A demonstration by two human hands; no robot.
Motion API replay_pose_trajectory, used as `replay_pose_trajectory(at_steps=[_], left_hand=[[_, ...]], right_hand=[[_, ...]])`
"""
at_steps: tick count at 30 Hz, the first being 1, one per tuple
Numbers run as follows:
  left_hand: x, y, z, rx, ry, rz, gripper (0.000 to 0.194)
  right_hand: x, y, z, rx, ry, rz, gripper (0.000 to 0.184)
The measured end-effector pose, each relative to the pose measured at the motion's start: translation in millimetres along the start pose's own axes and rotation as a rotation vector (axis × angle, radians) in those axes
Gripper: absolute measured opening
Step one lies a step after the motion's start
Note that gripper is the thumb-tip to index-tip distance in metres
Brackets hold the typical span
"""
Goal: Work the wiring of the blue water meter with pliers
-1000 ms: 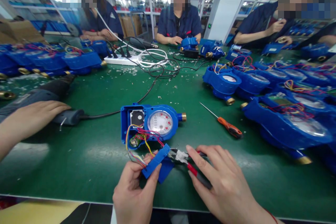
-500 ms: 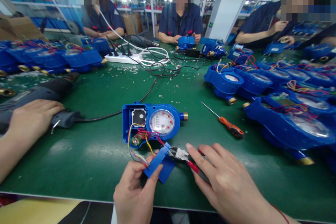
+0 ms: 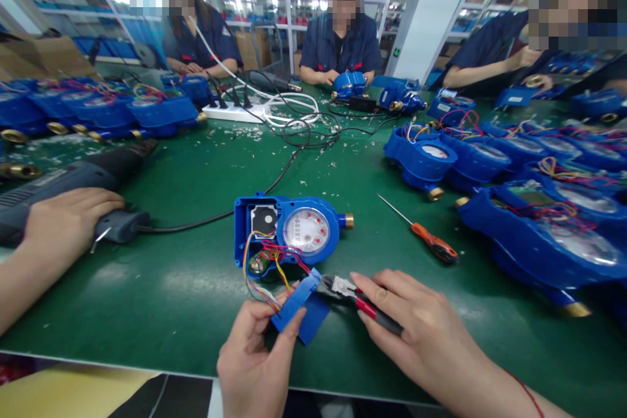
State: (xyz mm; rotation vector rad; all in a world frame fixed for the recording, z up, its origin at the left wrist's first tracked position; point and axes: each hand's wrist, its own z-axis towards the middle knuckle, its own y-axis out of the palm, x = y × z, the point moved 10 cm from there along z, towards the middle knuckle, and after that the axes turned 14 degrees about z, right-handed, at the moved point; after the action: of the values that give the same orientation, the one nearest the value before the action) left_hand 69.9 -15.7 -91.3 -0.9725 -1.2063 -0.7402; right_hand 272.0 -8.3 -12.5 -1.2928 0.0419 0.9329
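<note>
My left hand (image 3: 259, 353) pinches a blue plastic cover piece (image 3: 296, 300) between thumb and fingers, with thin coloured wires (image 3: 259, 290) running up from beside it. Red-handled cutting pliers (image 3: 367, 307) are gripped in my right hand (image 3: 416, 333). Their jaws point left at the upper end of the blue piece; whether they touch it I cannot tell. Just beyond lies an open blue water meter (image 3: 307, 230), its round dial facing up, wires and a dark module showing in the box on its left side. My palm and some fingertips are hidden.
Another person's hand (image 3: 73, 219) rests on a grey heat gun (image 3: 73, 179) at left; its black cord passes behind the meter. An orange screwdriver (image 3: 434, 241) lies to the right. Rows of blue meters (image 3: 529, 222) fill the right side. A power strip (image 3: 232, 113) and co-workers are opposite.
The scene has shifted slightly right in view. Both hands keep their holds, and the pliers' jaws stay by the blue piece's upper end with a slight change in handle angle.
</note>
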Motion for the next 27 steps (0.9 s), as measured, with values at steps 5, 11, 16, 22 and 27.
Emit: replay_pose_trajectory(at_steps=[5,11,16,22,27], left_hand=[[-5,0.1,0,0.007,-0.020,-0.005,0.027],[-4,0.3,0,-0.011,-0.013,-0.018,0.024],[-9,-0.1,0,-0.028,-0.054,-0.033,0.025],[-10,1.2,0,-0.039,-0.046,-0.075,0.024],[-5,-1.1,0,0.013,-0.007,-0.091,0.025]], right_hand=[[3,-2,2,0.009,0.034,0.094,0.030],[2,-5,15,0.025,0.021,0.120,0.029],[7,-20,18,0.105,0.008,0.156,0.029],[10,-22,9,0.024,-0.015,-0.032,0.034],[-5,-15,10,-0.001,-0.050,-0.025,0.036]])
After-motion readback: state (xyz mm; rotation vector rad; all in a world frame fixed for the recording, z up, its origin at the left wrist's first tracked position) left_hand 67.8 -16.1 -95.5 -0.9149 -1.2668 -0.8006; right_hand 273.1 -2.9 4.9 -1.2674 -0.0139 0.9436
